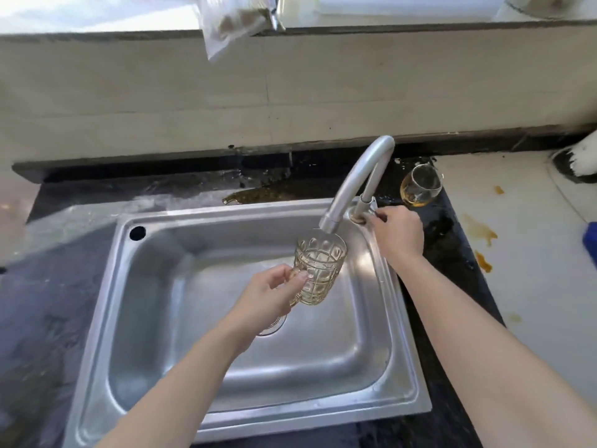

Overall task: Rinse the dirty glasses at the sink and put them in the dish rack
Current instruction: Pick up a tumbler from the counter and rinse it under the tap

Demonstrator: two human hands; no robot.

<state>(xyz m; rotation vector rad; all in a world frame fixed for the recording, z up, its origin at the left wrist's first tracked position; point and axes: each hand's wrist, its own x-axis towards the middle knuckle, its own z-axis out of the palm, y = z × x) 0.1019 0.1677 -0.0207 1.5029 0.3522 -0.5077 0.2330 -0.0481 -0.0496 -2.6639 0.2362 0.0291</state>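
My left hand [269, 299] grips the handle of a patterned clear glass mug [319, 270] and holds it upright over the steel sink [106, 305], right under the spout of the curved tap [358, 179]. Fingers of my right hand [399, 232] are closed on the tap's handle [376, 215] at the tap's base. A round stemless glass [420, 185] with a little amber liquid stands on the dark counter behind the tap. I cannot tell whether water is running. No dish rack is in view.
Brown liquid is spilled on the counter behind the sink [258, 195]. Orange stains [478, 231] mark the white surface on the right. A blue object [590, 244] sits at the right edge. A plastic bag [232, 24] hangs over the ledge above.
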